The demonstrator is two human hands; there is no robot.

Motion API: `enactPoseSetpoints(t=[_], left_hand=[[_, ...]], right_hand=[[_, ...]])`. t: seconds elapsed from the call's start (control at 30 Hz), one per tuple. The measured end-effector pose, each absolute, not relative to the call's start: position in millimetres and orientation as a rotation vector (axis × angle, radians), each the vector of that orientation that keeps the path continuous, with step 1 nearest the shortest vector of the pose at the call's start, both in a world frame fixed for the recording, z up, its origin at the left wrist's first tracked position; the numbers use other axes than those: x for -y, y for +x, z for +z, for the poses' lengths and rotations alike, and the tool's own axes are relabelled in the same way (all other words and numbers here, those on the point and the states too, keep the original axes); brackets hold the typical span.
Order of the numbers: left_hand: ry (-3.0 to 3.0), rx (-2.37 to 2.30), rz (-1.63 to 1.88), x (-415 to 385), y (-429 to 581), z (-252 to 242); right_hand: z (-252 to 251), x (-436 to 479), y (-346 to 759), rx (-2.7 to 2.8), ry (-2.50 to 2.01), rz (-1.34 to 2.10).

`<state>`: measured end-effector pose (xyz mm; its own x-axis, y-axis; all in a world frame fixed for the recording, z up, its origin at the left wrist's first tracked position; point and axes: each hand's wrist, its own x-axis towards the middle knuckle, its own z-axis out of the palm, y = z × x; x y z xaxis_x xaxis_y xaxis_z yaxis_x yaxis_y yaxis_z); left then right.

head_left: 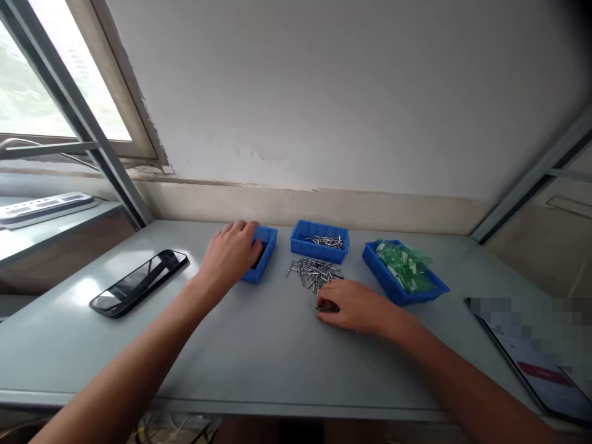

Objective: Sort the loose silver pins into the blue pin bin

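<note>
My left hand hangs over the left blue bin, its thumb apart from the other fingers and its palm turned away. Dark contents show in that bin, mostly covered by the hand. My right hand is curled just above the table, thumb and fingers closed on a thin metal rivet; the grip partly hides it. Right behind those fingers lies a loose pile of silvery rivets. More rivets sit in the middle blue bin. To the right, another blue bin is filled with small green plastic bags.
A black phone lies on the grey table at the left. A tablet-like device with a lit screen is at the right edge. The wall closes off the back, with metal posts on both sides.
</note>
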<state>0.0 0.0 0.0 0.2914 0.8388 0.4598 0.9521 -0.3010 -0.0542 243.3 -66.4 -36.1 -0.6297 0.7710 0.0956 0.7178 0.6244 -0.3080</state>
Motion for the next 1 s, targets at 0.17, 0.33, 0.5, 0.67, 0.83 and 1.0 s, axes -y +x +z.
enactPoseSetpoints(t=[0.17, 0.33, 0.5, 0.67, 0.83, 1.0], left_hand=[[-2.806, 0.766, -0.657, 21.8, 37.9, -15.4], [-3.04, 0.873, -0.808, 35.0, 41.8, -40.1], [-3.195, 1.024, -0.955, 35.0, 40.2, -43.6], [-3.257, 1.088, -0.989, 32.6, 41.1, -42.5], [-3.205, 1.319, -1.124, 32.1, 41.5, -38.8], [-3.152, 1.447, -1.271, 34.9, 44.0, -35.7]], right_hand=[[-37.7, 63.5, 239.4, 2.678, -1.283, 0.278], [-39.0, 58.6, 243.6, 2.549, -1.211, 0.134], [-38.4, 57.5, 246.7, 2.48, -1.01, 0.048], [-37.7, 59.3, 243.9, 2.437, -0.922, 0.02], [-38.5, 57.9, 246.2, 2.36, -0.954, -0.031], [-38.3, 56.3, 250.0, 2.338, -0.983, -0.058]])
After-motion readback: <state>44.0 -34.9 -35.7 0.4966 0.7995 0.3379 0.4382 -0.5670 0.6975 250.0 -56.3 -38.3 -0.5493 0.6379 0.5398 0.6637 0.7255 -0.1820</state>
